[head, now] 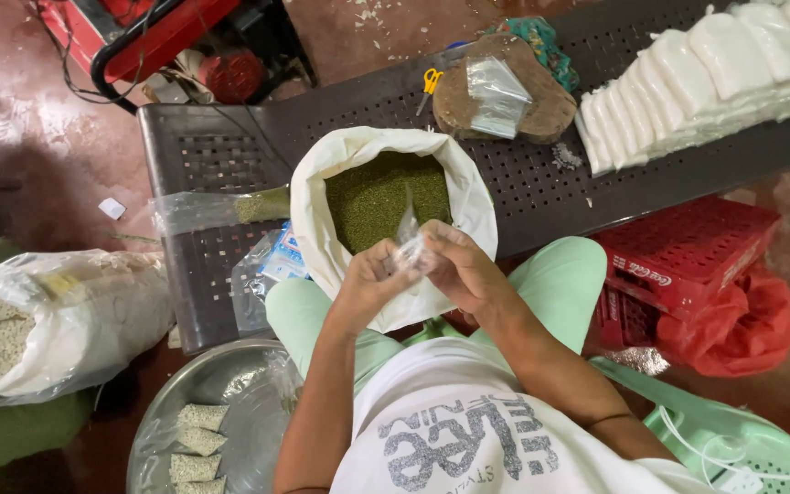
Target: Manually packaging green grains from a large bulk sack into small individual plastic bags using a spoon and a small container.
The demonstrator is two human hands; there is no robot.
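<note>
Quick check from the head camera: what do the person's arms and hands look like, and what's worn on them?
Both forearms are bare from the elbows down. The left hand and right hand carry no gloves, and no rings or watch show. A thin dark band circles the right arm near the elbow. The white T-shirt has a grey glittery print.

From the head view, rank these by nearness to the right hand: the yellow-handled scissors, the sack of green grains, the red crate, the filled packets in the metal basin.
From the right hand:
1. Sack of green grains, just ahead, touching.
2. Red crate, to the right.
3. Yellow-handled scissors, far ahead on the bench; too close to call against the crate.
4. Filled packets, lower left in the basin.
</note>
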